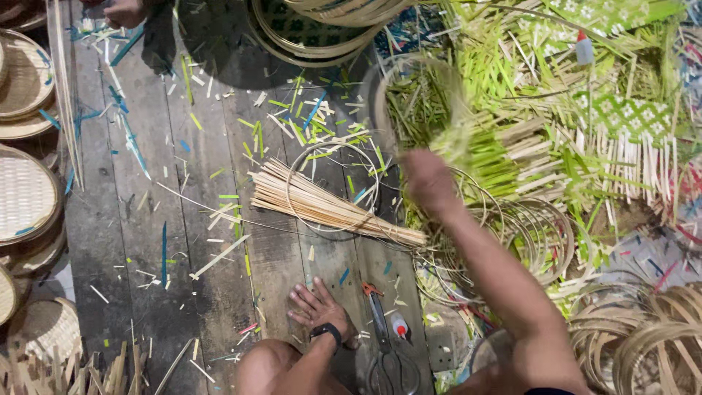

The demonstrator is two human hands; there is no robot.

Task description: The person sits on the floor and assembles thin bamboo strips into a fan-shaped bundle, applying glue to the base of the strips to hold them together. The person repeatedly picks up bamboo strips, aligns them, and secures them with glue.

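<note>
My right hand (428, 179) is blurred with motion over a heap of green and pale bamboo strips (504, 139). It grips the lower rim of a thin bamboo hoop (380, 88), which stands up from the hand and is blurred too. With fingers spread, my left hand (318, 307) lies flat on the wooden floor (131, 219), a black band on its wrist, holding nothing. A bundle of pale bamboo sticks (307, 201) lies between the two hands, with a thin ring (292, 172) resting on it.
Scissors (384, 344) and a small red-capped bottle (400, 327) lie beside my left hand. Several hoops are stacked at the right (545, 234) and bottom right (643, 344). Woven trays (25, 194) line the left edge; round baskets (307, 36) stand at the top. Another person's hand (124, 11) shows at top left.
</note>
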